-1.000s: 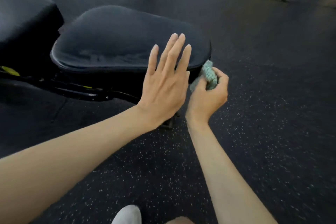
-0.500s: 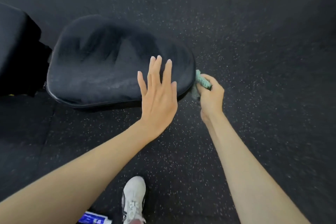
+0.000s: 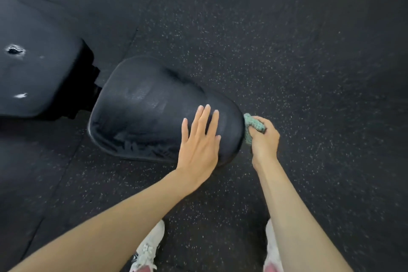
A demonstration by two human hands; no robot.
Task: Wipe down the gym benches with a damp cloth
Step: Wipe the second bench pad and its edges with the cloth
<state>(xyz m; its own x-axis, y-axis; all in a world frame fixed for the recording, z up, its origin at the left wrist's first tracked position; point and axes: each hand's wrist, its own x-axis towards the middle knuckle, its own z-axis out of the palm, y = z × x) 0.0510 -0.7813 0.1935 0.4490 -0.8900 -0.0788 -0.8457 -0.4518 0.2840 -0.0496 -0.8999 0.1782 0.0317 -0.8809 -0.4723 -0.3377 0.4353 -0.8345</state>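
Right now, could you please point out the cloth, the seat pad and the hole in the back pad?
cloth (image 3: pixel 254 122), head view, the exposed green bunch.
seat pad (image 3: pixel 143 112), head view, its bare top surface.
hole (image 3: pixel 15 50), head view, its dark centre.

bare forearms (image 3: pixel 123 216), white lace-up sneakers (image 3: pixel 148 247) with pink at the tongues.

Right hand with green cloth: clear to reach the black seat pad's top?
Likely yes. The right hand grips the green knitted cloth at the black padded seat's narrow end; the flat left hand covers only the near corner, and the rest of the top lies bare.
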